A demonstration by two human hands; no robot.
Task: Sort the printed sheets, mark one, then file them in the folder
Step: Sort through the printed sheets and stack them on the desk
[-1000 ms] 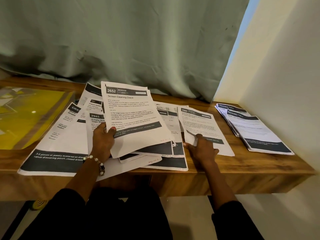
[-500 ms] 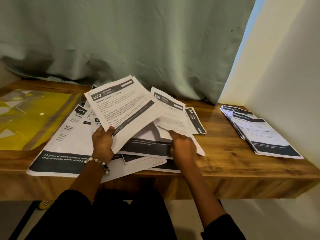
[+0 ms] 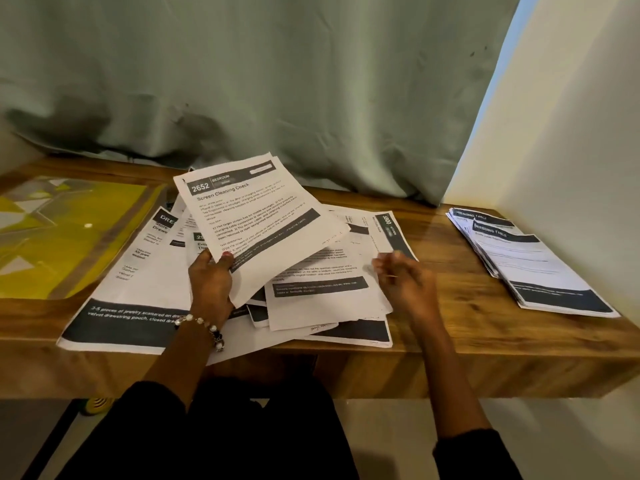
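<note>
Released from the right hand (image 3: pixel 407 282), sheet 3565 has dropped back among the loose sheets (image 3: pixel 322 292); that hand hovers blurred, fingers loosely spread. Left hand (image 3: pixel 211 282) grips sheet 2652 (image 3: pixel 256 220) above the desk (image 3: pixel 450 327).

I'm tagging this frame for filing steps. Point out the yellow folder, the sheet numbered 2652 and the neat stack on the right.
yellow folder (image 3: pixel 69 237): head view, its cover.
sheet 2652 (image 3: pixel 256 216): head view, its printed middle.
right stack (image 3: pixel 540 268): head view, top sheet.
</note>
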